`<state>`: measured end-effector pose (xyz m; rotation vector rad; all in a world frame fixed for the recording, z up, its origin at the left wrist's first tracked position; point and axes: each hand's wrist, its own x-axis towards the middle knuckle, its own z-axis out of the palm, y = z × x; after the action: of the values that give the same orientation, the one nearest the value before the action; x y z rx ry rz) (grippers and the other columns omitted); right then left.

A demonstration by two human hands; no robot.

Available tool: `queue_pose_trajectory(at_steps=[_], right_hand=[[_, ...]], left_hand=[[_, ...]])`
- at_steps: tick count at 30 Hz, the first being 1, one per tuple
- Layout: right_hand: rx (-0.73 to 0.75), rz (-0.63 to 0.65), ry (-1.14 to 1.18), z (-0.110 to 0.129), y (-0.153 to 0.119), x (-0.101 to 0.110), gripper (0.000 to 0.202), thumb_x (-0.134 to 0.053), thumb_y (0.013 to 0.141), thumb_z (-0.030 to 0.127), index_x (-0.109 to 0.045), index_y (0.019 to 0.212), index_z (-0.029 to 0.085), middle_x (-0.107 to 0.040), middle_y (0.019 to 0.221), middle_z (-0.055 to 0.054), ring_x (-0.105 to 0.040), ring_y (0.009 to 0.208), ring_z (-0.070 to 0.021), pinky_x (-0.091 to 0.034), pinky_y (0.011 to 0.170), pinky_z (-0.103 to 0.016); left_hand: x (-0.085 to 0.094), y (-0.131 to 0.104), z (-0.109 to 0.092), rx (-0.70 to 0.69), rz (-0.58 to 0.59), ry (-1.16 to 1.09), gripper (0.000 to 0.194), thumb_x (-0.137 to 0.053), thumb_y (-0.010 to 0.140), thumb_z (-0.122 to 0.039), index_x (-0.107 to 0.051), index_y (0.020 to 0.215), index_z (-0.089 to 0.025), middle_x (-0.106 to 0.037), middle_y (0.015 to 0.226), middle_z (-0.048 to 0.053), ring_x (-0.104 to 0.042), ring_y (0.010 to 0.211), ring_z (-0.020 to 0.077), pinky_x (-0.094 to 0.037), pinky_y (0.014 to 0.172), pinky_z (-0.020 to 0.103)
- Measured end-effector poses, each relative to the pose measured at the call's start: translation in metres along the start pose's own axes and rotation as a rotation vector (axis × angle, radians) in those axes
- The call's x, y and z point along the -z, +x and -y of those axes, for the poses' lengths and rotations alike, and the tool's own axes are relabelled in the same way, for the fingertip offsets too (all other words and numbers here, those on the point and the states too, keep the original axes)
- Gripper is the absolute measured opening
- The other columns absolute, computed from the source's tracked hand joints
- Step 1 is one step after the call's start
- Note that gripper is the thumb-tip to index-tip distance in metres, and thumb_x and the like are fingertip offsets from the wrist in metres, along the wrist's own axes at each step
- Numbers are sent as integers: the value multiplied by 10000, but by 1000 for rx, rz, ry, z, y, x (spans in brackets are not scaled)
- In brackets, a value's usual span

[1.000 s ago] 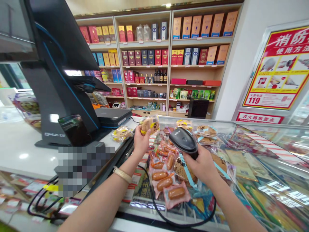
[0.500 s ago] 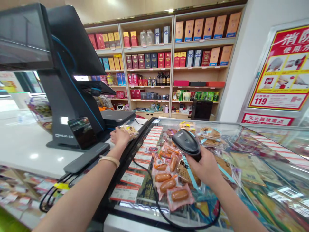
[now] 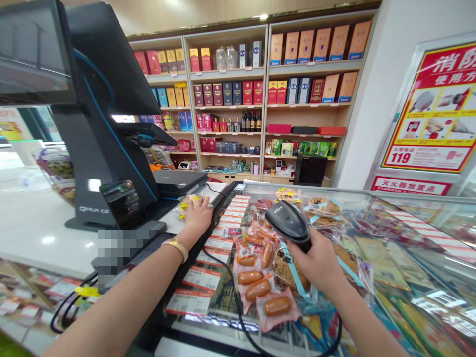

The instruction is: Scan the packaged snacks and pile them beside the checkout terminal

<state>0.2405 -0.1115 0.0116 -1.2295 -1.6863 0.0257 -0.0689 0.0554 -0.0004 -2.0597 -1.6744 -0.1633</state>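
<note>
My right hand [image 3: 316, 258] is wrapped round the handle of a black barcode scanner [image 3: 288, 222], held above the glass counter with its head pointing away to the left. My left hand [image 3: 200, 215] is at the counter's left edge, fingers stretched out and apart, at the side of a yellow packaged snack [image 3: 183, 207] on the white surface. Part of that packet is behind the hand. Under the scanner, several wrapped sausages [image 3: 258, 289] and packs of flat brown biscuits with blue strips [image 3: 286, 267] lie on the glass.
At the left stands a dark point-of-sale terminal [image 3: 100, 148] on a white counter [image 3: 33, 213]. The scanner's black cable [image 3: 235, 292] loops over the glass near me. Red-and-white price labels [image 3: 193, 292] line the left edge. Shelves of boxes and bottles [image 3: 230, 94] stand behind.
My left hand had its fingers closed round the yellow packet; now they are spread and the hand is slightly right of it. My right hand and the scanner have hardly moved.
</note>
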Motion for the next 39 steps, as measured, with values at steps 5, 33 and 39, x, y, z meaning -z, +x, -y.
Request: queue_pose_trajectory(at_steps=[5, 33, 39], right_hand=[[3, 6, 11, 0, 0, 0, 163, -563, 805, 313, -642, 890, 200, -703, 814, -40, -646, 738, -201, -482, 673, -271], [-183, -146, 58, -4, 4, 2, 138, -570, 767, 292, -630, 828, 184, -686, 712, -34, -606, 632, -186, -477, 604, -269], [-208, -117, 36, -6, 2, 0, 168, -577, 765, 303, -638, 860, 179, -700, 772, -50, -623, 695, -207, -477, 650, -294]], left_hand=[[5, 5, 7, 45, 53, -10, 385, -396, 867, -108, -761, 973, -167, -487, 1439, 166, -398, 1337, 374, -284, 1055, 626], [44, 132, -192, -426, 46, -922, 712, -739, 638, -290, -555, 1311, -149, -589, 1338, 153, -580, 1196, 286, -447, 1040, 384], [41, 123, -181, -389, 40, -883, 613, -726, 624, -291, -628, 1215, -160, -682, 1096, 119, -617, 1060, 285, -505, 926, 361]])
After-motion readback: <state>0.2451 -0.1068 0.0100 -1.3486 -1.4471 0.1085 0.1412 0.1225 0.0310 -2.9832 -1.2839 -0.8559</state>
